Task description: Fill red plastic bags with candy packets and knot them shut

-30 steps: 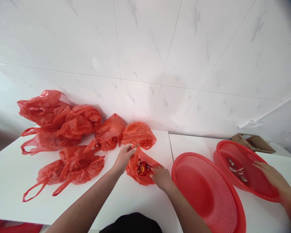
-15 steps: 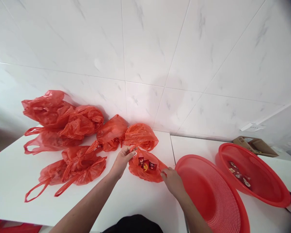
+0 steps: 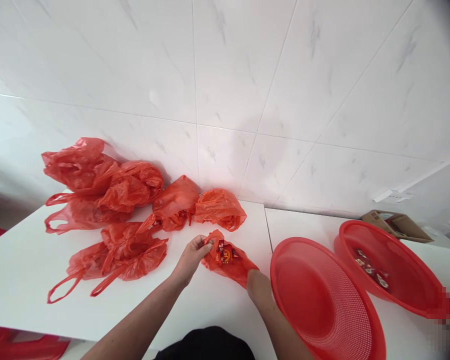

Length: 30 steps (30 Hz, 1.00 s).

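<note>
A red plastic bag [image 3: 228, 272] lies gaping on the white table, stretched between my two hands. Small dark red packets with yellow printing [image 3: 226, 254] show in its mouth. My left hand [image 3: 193, 255] pinches the bag's upper left edge between thumb and fingers. At the right end of the bag is my right hand [image 3: 258, 284], closed on its edge, with the fingertips mostly hidden by the plastic and the bent hand.
Several filled red bags [image 3: 123, 192] sit along the wall to the left. Right of my hands stands a red perforated basket [image 3: 303, 290]; beyond it a red basin [image 3: 408, 265] holds small packets. A cardboard box [image 3: 412, 231] is behind. A pixelated patch covers the far right edge.
My right hand has turned inward and down at the bag's right end. The bag has become narrower and more stretched. The left hand keeps its pinch; the view has shifted slightly.
</note>
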Each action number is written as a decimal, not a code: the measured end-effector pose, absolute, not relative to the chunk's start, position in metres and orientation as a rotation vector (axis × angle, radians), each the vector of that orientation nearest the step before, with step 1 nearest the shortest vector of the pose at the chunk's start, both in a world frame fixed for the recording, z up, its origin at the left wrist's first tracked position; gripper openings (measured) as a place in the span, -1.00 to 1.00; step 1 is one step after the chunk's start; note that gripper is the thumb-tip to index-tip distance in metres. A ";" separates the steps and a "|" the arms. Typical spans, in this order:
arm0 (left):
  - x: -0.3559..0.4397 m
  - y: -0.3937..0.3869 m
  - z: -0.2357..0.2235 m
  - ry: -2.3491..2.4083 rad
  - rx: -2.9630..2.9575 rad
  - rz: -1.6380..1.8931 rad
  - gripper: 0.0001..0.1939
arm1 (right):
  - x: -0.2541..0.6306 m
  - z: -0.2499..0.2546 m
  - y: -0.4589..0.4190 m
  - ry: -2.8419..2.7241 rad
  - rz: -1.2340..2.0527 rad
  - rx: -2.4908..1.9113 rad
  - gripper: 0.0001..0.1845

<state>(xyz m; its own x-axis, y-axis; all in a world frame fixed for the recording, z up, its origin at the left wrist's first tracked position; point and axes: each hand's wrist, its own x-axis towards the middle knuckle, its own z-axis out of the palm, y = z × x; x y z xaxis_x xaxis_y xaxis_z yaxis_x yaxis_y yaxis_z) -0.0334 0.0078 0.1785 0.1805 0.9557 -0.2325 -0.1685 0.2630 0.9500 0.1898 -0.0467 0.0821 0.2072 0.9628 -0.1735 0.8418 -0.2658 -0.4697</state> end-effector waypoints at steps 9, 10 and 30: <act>-0.038 0.018 0.183 1.084 0.952 1.056 -0.77 | 0.207 0.146 -0.025 -1.403 0.685 -1.885 -0.76; -0.039 0.021 0.184 1.084 0.958 1.072 -0.77 | 0.210 0.155 -0.022 -1.367 0.678 -1.848 -0.74; -0.037 0.056 0.201 1.118 1.175 1.182 -0.79 | 0.216 0.205 0.011 -1.284 0.706 -1.526 -0.77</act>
<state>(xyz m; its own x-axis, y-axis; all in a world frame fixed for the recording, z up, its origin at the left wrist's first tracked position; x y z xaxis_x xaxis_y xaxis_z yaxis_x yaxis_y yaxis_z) -0.0368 0.0556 0.2007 0.0655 0.9978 -0.0141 -0.0698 0.0187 0.9974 0.2158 0.0115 0.2050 0.2719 0.9500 0.1539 0.3795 0.0411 -0.9243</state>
